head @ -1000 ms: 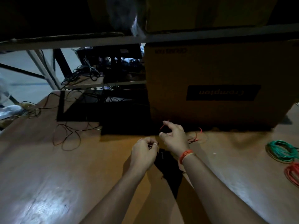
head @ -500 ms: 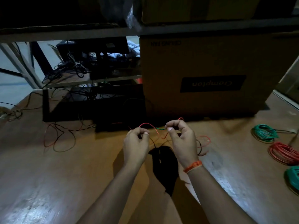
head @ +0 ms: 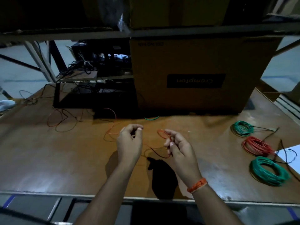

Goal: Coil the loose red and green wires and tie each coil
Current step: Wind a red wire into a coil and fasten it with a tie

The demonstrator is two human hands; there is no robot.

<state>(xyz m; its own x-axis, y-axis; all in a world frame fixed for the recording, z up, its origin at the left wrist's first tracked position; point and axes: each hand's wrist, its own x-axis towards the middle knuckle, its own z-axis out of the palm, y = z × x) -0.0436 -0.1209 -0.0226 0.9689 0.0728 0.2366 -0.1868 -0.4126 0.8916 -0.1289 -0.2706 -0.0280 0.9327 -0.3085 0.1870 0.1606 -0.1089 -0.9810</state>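
Your right hand (head: 180, 148) pinches the thin red wire (head: 163, 133) just above the desk (head: 65, 159), left hand (head: 129, 142) curled maybe empty, so that loose loop could spring open.

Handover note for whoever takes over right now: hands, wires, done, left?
Right hand pinches a small red wire loop; left hand has fingers curled, seemingly pinching the same thin wire. Done: three coils on the table at right: small green coil, red coil, large green coil. Left: finish and tie this coil; loose wires at left and a green piece by the cardboard box.
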